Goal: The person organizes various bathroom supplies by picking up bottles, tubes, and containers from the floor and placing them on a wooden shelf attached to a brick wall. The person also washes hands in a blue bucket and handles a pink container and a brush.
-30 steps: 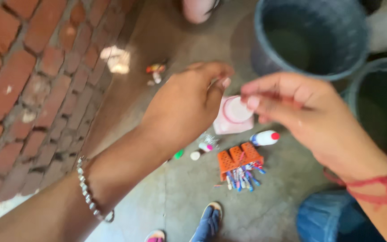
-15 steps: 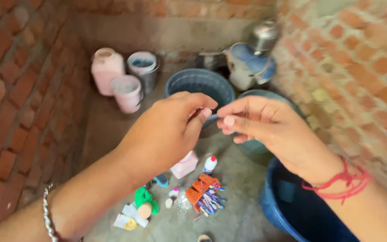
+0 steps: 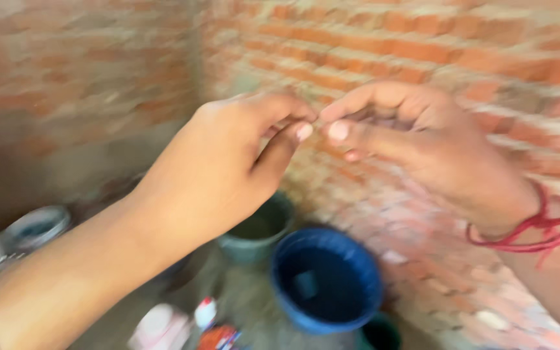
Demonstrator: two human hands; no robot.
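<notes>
Both hands are rising from over the floor clutter to brick-wall height. Left hand and right hand are pinching narrowly, fingertips nearly touching above the blue bucket; anything held is too blurred to tell.

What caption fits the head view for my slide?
Left hand and right hand meet fingertip to fingertip before a brick wall, above a blue bucket.

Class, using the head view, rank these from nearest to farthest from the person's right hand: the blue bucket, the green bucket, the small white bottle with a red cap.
Measured across the picture from the right hand:
1. Green bucket, below and to its left.
2. Blue bucket, lower, almost straight below; close to the first.
3. Small white bottle, lowest and farthest left, near the bottom edge.
</notes>
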